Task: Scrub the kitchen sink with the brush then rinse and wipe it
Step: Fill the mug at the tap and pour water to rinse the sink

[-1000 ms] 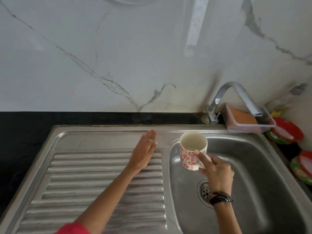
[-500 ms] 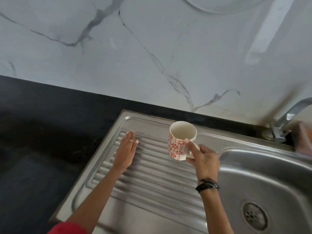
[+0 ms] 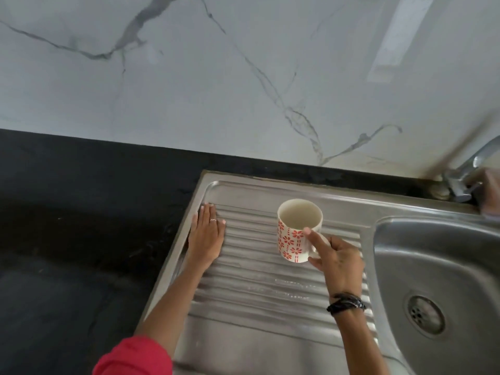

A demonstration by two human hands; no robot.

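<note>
The steel sink basin (image 3: 443,255) with its round drain (image 3: 425,315) lies at the right edge. Its ribbed drainboard (image 3: 259,288) fills the middle of the view. My right hand (image 3: 335,261) grips the handle of a white mug with a red flower pattern (image 3: 297,231), held upright over the drainboard's ribs. My left hand (image 3: 207,234) lies flat with straight fingers on the drainboard's far left corner. No brush is in view.
A black countertop (image 3: 81,239) spreads to the left of the sink. A marble wall (image 3: 243,77) rises behind it. The chrome tap (image 3: 465,177) stands at the far right, with part of a container beside it at the frame edge.
My right hand has carried the mug from above the basin leftwards over the drainboard. My left hand has slid left to the drainboard's corner. My view has swung left.
</note>
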